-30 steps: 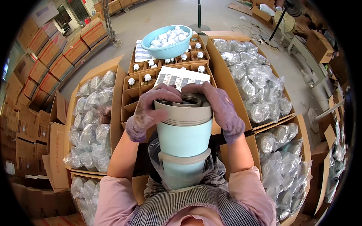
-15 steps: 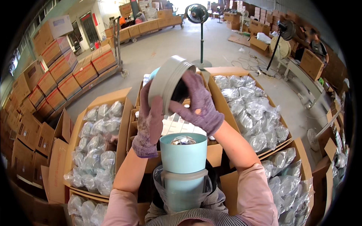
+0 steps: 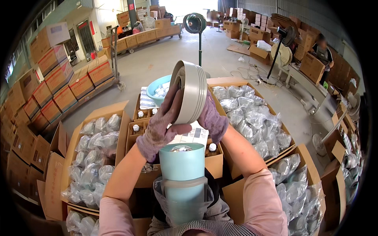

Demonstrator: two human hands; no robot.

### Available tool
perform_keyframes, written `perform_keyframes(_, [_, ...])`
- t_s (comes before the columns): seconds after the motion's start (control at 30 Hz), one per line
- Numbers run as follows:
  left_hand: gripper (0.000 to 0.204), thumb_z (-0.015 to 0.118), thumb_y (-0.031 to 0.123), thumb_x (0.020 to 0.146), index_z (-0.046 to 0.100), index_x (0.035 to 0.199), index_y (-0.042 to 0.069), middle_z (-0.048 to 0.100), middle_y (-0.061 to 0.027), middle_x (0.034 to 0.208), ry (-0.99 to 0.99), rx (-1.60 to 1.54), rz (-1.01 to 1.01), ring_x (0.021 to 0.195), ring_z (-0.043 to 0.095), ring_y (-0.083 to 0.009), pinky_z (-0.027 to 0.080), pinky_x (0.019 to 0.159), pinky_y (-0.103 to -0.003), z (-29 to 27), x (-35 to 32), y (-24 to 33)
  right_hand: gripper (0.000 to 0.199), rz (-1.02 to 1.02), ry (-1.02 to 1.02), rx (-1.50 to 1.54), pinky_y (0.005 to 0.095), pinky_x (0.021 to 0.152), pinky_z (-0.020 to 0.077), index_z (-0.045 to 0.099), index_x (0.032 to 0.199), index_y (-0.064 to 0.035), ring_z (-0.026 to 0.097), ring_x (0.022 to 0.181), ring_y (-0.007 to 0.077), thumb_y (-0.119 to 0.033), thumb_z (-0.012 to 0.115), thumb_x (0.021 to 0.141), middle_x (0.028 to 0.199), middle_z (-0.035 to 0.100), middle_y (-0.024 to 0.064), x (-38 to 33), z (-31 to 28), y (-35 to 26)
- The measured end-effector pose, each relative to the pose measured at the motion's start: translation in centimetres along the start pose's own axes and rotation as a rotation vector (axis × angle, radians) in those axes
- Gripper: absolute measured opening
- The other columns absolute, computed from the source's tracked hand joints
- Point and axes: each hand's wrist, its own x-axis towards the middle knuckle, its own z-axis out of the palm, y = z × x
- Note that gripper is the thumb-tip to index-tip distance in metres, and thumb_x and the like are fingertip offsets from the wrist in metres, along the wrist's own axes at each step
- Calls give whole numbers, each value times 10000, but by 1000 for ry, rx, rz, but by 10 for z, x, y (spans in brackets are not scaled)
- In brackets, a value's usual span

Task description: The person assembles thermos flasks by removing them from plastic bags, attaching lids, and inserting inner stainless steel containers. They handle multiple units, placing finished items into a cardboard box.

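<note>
A grey round lid with a ridged rim (image 3: 193, 103) is held up in both gloved hands, tilted on its side. My left hand (image 3: 159, 125), in a purple-grey glove, grips it from the left, its fingers reaching into the hollow face. Behind the far edge, my right hand (image 3: 214, 120) clasps the other side, its fingertips partly hidden. Just below stands a light blue cylindrical container (image 3: 182, 162), open at the top, with shiny silver metal (image 3: 181, 148) inside. Its lower part sits in a clear plastic bag (image 3: 158, 194) close to my body, touched by neither hand.
Cartons of plastic-wrapped items stand to the left (image 3: 94, 157) and right (image 3: 256, 118). Ahead, a carton holds white-capped bottles (image 3: 136, 128), beside a blue basin (image 3: 153, 92) of small white pieces. Farther off are a fan (image 3: 195, 23), stacked boxes (image 3: 59, 74) and a person (image 3: 323, 53) at a bench.
The lid has been turned so its hollow face points left. My left hand's fingers have moved into it, while the right has shifted to the outer side. The view has moved slightly.
</note>
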Motion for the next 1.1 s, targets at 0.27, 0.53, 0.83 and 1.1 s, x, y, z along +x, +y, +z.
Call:
perform_keyframes(0.27, [757,677,128,892,279,1526,17,419,-169,1466,479,-1287,-720,1306,484,-260,420,1076,-375,25,4,1,779,-223,-17,-273,445,963,484,396,1390,-26,554,1138,401,-347,724,760,1243,537,240,4,14,-10])
perform_keyframes(0.53, [640,781,516,680,645,1243,244,319,-230,1537,3,374,27,1386,300,-519,212,1030,-736,7,8,13,610,114,-214,653,374,1095,433,372,1470,-62,522,1273,220,-210,653,950,1418,500,120,-19,1,24])
perform_keyframes(0.83, [672,802,364,760,569,1362,176,477,-177,1437,3,265,-84,1352,420,-390,354,1095,-522,-9,-28,-3,449,619,-249,849,312,866,560,521,1296,-49,659,997,180,-409,457,1035,1111,644,103,-11,-7,2])
perform_keyframes(1.1, [821,702,398,866,272,1511,127,382,-136,1496,586,-979,-719,1348,434,-396,395,1083,-650,-9,-116,-19,697,483,-915,74,406,1092,399,508,1388,-28,540,1254,320,-315,738,796,1321,576,184,-58,-7,-4])
